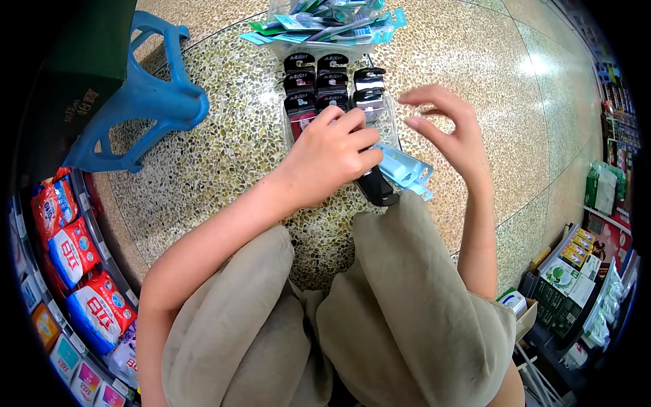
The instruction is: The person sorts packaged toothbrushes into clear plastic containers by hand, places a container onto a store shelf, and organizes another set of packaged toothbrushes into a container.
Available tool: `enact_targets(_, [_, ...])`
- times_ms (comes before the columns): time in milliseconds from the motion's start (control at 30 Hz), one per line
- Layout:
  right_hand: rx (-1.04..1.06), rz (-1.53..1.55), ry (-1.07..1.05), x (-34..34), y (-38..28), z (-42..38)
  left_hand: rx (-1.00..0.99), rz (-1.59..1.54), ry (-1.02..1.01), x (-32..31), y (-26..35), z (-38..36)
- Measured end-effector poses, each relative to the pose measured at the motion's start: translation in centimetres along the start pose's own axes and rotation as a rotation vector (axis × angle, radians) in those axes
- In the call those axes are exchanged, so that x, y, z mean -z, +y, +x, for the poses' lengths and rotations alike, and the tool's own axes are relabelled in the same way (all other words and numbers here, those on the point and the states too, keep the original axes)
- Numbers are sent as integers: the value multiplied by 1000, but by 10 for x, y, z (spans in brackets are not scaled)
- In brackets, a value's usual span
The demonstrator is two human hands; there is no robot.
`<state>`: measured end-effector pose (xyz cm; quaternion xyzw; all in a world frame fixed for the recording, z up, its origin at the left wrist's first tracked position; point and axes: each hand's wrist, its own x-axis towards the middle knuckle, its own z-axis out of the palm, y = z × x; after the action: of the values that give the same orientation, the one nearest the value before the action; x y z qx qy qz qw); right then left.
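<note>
My left hand [333, 154] is curled, fingers bent down, over the near end of a clear tray [287, 132] of black-topped packs [298, 83]. From beneath its little finger a black package [375, 186] sticks out towards my knee; the fingers cover the rest of it. Beside that lies a light blue plastic package [405, 167] with a hanging tab. To the right of the tray, my right hand [451, 129] hovers with thumb and forefinger apart and nothing between them.
Behind the tray stands a clear container [319, 49] heaped with packaged toothbrushes [332, 26]. A blue plastic stool [159, 102] is at the left, near a dark green box [81, 88]. Shelves with red and blue bags [102, 308] line the left; boxed goods [566, 285] line the right.
</note>
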<state>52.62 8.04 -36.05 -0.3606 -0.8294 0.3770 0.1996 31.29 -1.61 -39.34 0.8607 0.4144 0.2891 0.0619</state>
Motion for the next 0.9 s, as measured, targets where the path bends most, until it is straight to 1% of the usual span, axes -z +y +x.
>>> enact_targets(67, [-176,82,-138,10,-6,-14,22,27,0,-1,-2,3])
enact_targets(100, [-212,53,-233,15,-8,-22,29,29,8,0,-2,4])
enact_targets(200, [-236,46,-393,25,-18,-46,52,36,35,-1,-4,9])
enact_targets(233, [-188,40,-394,25,-16,-56,58,40,46,-2,-5,10])
enact_targets(333, [-350,74,-325,23,-20,-74,80,45,71,-2,-8,13])
enact_targets(433, [-281,-23,-173,-2,-10,-84,106,48,78,-1,-9,15])
enact_targets(533, [-96,-67,-144,-22,5,-80,114,50,95,-3,-13,16])
enact_targets(567, [-81,-39,-109,-26,0,-77,112,55,99,-4,-15,16])
enact_targets(667, [56,-96,-125,-27,5,-72,111,58,91,-4,-17,15])
enact_targets(900, [15,-171,-314,-29,-16,-52,104,51,84,-4,-17,16])
